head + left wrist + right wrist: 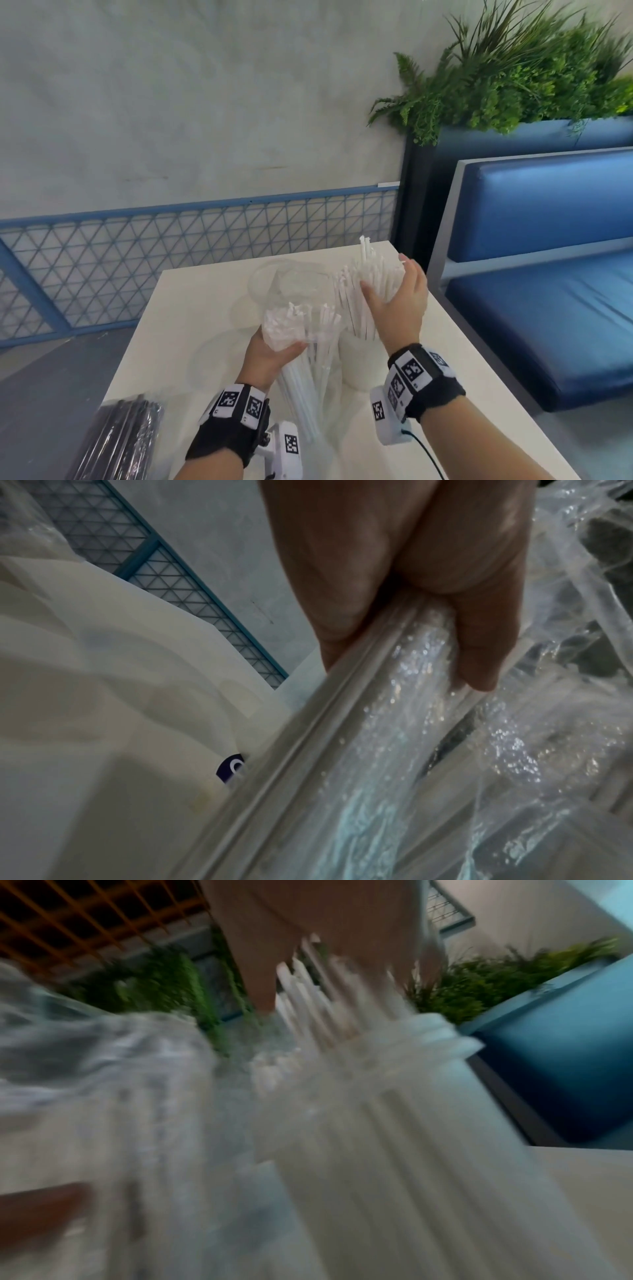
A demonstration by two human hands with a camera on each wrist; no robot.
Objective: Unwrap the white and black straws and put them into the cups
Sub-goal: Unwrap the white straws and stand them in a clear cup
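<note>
My left hand point(272, 347) grips the crumpled open end of a clear plastic wrapper point(291, 323) that still holds white straws point(305, 387); in the left wrist view the fingers point(479, 653) curl round the wrapper point(411, 723). My right hand point(397, 301) is wrapped round a bundle of bare white straws point(376, 274), whose lower ends stand in a white cup point(356, 366). The right wrist view is blurred but shows the straws point(308, 1001) and the cup rim point(441, 1034). A wrapped pack of black straws point(116, 442) lies at the table's near left corner.
Clear plastic cups point(294, 281) stand behind the hands on the white table point(191, 308). A blue bench point(548, 308) runs along the right side, with a planter of greenery point(513, 68) behind it. A blue mesh railing point(171, 240) lies beyond the far edge.
</note>
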